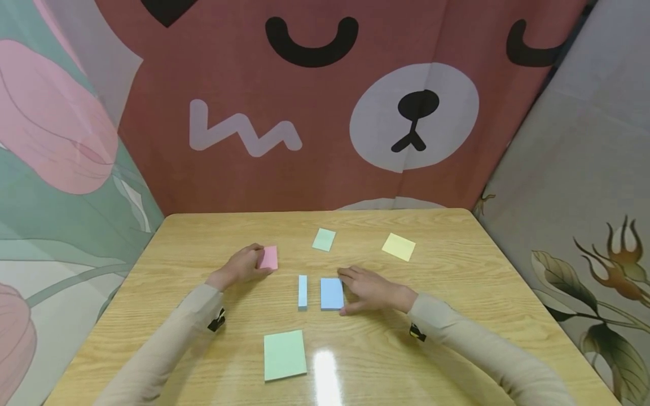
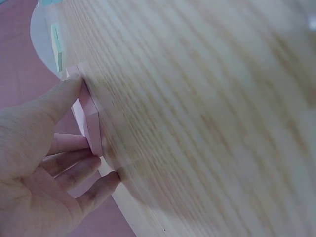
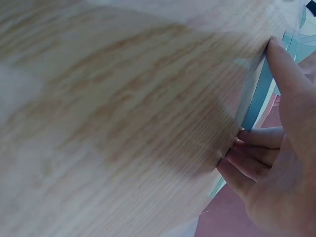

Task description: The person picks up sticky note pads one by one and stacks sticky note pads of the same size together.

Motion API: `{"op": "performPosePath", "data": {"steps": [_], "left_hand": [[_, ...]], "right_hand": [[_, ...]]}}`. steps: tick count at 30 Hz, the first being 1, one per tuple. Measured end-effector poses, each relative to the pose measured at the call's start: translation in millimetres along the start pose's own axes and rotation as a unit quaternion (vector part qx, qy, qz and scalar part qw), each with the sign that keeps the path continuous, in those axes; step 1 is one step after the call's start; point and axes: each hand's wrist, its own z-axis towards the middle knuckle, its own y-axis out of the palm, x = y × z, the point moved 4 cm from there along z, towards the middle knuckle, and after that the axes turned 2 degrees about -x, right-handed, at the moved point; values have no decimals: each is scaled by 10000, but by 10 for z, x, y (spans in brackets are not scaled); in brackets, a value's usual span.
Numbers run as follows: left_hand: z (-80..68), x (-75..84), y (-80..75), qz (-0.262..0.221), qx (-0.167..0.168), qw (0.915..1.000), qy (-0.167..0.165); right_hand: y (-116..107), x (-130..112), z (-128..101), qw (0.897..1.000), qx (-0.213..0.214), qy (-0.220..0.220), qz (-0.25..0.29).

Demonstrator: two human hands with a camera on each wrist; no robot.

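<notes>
- Light wood-grain bench [image 1: 457, 316], glossy, walled by a pink bear-print cloth [image 1: 315, 113] and floral cloths.
- Left hand [image 1: 241, 265]: fingers grip the pink note pad [image 1: 269, 257] left of centre.
- Right hand [image 1: 370, 290]: fingers pinch the blue note pad [image 1: 332, 293] at mid-bench.

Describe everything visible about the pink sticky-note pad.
The pink sticky-note pad is a small rectangular stack of pale pink paper, lying flat on the wooden table, left of centre and apart from the other pads. The left wrist view shows its edge as a thin stack of sheets. The left hand grips it, thumb on one edge and fingertips on the adjoining edge. Nothing else touches it.
</notes>
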Motion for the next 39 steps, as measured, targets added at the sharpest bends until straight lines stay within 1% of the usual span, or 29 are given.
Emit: {"op": "performPosePath", "data": {"steps": [10,14,17,24,35,39], "left_hand": [[4,26,-3,-102,-15,9999,-68],[-2,43,-21,-45,43,10000,41],[-7,47,-25,-14,66,9999,79],[-11,30,-15,-77,-19,10000,-26],[-15,38,-22,-58,-82,9999,-35],[-19,56,-37,-65,-58,10000,24]], "right_hand": [[-11,-22,-6,9999,-101,47,-62],[-28,-38,-12,9999,-137,35,-39],[-27,-44,-13,9998,-164,16,-131],[-36,-53,-14,9997,-171,-1,-184],[-41,-49,-15,9996,-194,7,-214],[-38,-46,-12,9996,-216,-14,-195]]}}
